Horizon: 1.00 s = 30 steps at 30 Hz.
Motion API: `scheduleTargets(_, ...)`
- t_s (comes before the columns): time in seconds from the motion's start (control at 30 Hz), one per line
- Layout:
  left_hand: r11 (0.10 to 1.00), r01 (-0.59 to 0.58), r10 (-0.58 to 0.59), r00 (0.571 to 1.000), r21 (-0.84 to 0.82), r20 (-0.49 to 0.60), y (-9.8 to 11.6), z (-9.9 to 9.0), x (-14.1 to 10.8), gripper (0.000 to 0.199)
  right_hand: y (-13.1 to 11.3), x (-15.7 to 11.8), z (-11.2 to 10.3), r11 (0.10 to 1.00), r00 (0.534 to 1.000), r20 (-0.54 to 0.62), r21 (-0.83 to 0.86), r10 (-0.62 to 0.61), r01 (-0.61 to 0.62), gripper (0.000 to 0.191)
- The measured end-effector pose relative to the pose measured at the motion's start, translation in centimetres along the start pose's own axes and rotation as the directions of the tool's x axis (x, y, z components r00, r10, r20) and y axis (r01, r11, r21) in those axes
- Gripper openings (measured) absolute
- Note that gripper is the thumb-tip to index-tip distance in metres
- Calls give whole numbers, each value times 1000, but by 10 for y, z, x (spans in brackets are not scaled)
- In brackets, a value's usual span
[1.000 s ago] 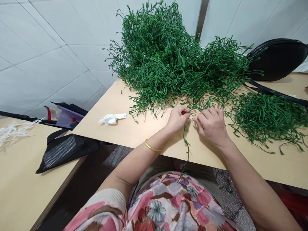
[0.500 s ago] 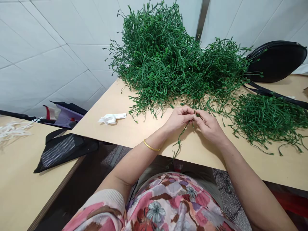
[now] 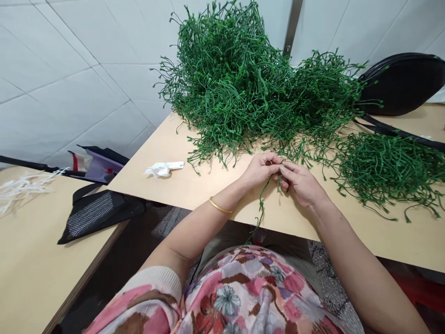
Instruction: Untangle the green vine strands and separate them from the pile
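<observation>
My left hand [image 3: 260, 169] and my right hand [image 3: 299, 182] meet above the table near its front edge, fingertips touching. Both pinch a thin green plastic stem [image 3: 261, 204] with small branching tips; its lower end dangles past the table edge toward my lap. Where the fingers press together, the stem's upper part is hidden. Just beyond my hands rises a large tangled heap of green plastic stems [image 3: 229, 88]. To the right of my right hand lies a smaller pile of the same stems [image 3: 385, 171].
A crumpled white tissue [image 3: 164, 169] lies left on the table [image 3: 167, 192]. A black bag [image 3: 403, 86] with a strap stands at the back right. On another table at left are white strips [image 3: 26, 188] and a black mesh pouch [image 3: 92, 213]. A tiled wall is behind.
My right hand's fingers have shifted slightly, with more fingers showing curled beneath. The dangling stem has swung a little. The whole view has moved slightly.
</observation>
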State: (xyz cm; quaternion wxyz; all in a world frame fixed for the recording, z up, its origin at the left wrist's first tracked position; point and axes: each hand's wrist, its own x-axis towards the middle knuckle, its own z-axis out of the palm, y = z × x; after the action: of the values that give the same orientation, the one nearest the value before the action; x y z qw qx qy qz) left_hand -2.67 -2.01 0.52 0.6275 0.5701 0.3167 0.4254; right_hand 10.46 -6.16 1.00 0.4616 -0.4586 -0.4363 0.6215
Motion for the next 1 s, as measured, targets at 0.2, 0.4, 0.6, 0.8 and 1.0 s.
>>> scheduleTargets(0.2,997,65,-66,997,-29,-49,0,-2,3,13,-1,-1,-2,999,1000,5,-34,6,-5,33)
scheduleTargets(0.4,993,116,-118,991,-25,-56,0,-5,3,13,3,2,-5,983,992,-100,-175,-74,56,19)
scheduleTargets(0.6,994,95,-94,995,54,-30,-1,-3,2,13,0,3,-11,995,997,-74,-99,8,-16,42)
scheduleTargets(0.8,987,88,-82,996,136,-44,-1,0,3,16,5,1,-8,638,927,-70,-744,-370,199,23)
scheduleTargets(1.0,974,46,-15,990,220,-142,-12,11,3,18,7,-12,-2,17,842,57,-997,-537,78,20)
